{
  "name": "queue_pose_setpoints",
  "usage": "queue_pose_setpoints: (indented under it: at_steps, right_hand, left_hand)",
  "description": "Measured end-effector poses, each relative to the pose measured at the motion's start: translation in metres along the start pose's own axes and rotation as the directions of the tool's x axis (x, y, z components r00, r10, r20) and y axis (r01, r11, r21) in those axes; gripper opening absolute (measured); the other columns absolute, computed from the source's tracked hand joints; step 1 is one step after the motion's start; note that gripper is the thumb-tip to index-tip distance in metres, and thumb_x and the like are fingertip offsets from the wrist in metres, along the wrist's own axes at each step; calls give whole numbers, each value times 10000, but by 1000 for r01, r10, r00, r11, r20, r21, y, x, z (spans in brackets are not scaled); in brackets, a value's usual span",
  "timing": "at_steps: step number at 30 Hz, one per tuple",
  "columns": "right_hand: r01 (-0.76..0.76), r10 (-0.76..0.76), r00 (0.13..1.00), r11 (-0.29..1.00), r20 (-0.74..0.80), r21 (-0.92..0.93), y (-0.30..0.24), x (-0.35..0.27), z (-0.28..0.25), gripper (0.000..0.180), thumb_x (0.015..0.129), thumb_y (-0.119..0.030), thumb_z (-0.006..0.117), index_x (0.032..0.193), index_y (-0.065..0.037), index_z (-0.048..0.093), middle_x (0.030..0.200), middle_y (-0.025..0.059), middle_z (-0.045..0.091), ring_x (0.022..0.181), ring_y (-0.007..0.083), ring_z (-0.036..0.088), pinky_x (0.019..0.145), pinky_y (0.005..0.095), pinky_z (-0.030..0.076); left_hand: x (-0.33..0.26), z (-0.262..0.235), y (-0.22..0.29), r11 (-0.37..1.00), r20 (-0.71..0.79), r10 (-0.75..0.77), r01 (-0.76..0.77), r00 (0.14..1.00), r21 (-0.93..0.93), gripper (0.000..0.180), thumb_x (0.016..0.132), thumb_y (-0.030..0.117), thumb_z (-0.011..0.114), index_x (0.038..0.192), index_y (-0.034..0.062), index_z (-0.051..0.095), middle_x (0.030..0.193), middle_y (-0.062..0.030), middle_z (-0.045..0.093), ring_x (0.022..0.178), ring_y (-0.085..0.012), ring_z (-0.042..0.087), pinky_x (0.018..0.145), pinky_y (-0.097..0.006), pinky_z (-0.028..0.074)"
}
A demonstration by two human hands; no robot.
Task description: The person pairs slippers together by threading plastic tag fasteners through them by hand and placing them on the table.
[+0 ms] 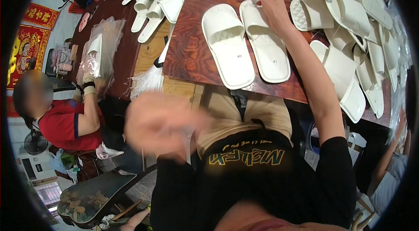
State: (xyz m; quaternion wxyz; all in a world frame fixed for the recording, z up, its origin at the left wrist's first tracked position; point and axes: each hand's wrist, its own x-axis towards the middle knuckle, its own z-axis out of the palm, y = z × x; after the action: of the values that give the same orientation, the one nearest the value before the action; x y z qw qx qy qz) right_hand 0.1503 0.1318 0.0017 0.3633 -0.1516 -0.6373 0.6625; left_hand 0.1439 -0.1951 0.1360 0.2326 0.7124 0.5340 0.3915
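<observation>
Right hand (271,6), head view: loosely open, fingers a little bent by the far toe of the right slipper (268,52); nothing shows in its grasp, and contact with the toe cannot be told.
Left hand (159,122): blurred, above the lap, left of the slippers and off the near edge of the table (185,54); open or closed, I cannot tell.
Slippers: the right one and the left slipper (229,52) lie flat, side by side, soles down, heels near, straps far; their heel marks differ.
Piles: white slippers to the right (349,13), more at far left (168,0).
Handling well: I would keep the fingers clear of the soft straps, hold both heels level, compare the marks, and avoid nudging the right pile with the forearm.
</observation>
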Motion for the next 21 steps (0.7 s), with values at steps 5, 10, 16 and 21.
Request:
queue_pose_setpoints:
  at_steps: [5,10,16,21]
  right_hand:
    - [-39,37,999,994,19,100,-22,4,4,279,893,-251,556,1049,-24,600,896,-17,583,796,56,495,703,192,379]
    - [106,-134,986,965,101,240,-93,-31,18,285,908,-198,534,1112,-3,575,978,9,597,874,69,536,772,211,413]
    - [333,-365,859,931,359,150,-161,-97,32,215,919,-100,468,1063,20,573,994,63,578,797,104,526,736,230,420]
    - [645,-536,604,764,590,34,-152,-123,55,142,818,40,558,951,20,601,933,111,574,766,154,547,658,255,444]
  left_hand:
    - [74,63,-78,488,-446,-637,777,629,398,571,817,485,576,1024,-47,597,750,-196,634,716,-345,635,634,-351,492]
    - [121,68,-125,442,-504,-595,778,626,446,632,804,598,495,878,-10,649,793,-191,651,748,-343,638,681,-417,502]
    - [119,73,-168,475,-574,-487,752,658,458,438,829,422,516,837,11,667,787,-177,657,759,-326,641,677,-412,498]
    - [67,32,-124,588,-566,-465,715,681,377,312,769,296,565,751,-2,653,760,-232,626,763,-374,621,685,-448,483]
